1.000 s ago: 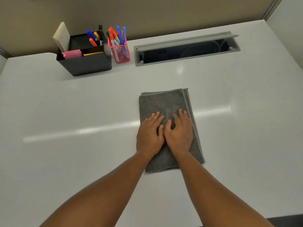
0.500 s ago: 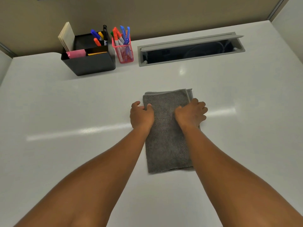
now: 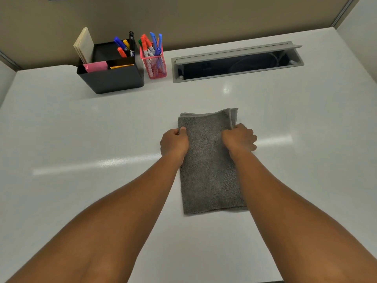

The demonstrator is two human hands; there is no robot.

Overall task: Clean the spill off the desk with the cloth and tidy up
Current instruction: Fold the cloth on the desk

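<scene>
A grey cloth (image 3: 208, 160), folded into a long rectangle, lies flat in the middle of the white desk (image 3: 81, 139). My left hand (image 3: 174, 142) grips the cloth's left edge near its far end, thumb on top. Gripping the right edge at the same height is my right hand (image 3: 239, 139), fingers curled around the layered fold. No spill shows on the desk surface.
At the back left stands a black desk organiser (image 3: 111, 78) with notes and markers, and a pink mesh pen cup (image 3: 156, 65) beside it. A grey cable slot (image 3: 236, 64) with its lid open runs along the back right. A partition wall rises behind the desk.
Both hands lay flat and side by side on the cloth's middle a second ago. They have moved apart and farther up, and each now grips a side edge.
</scene>
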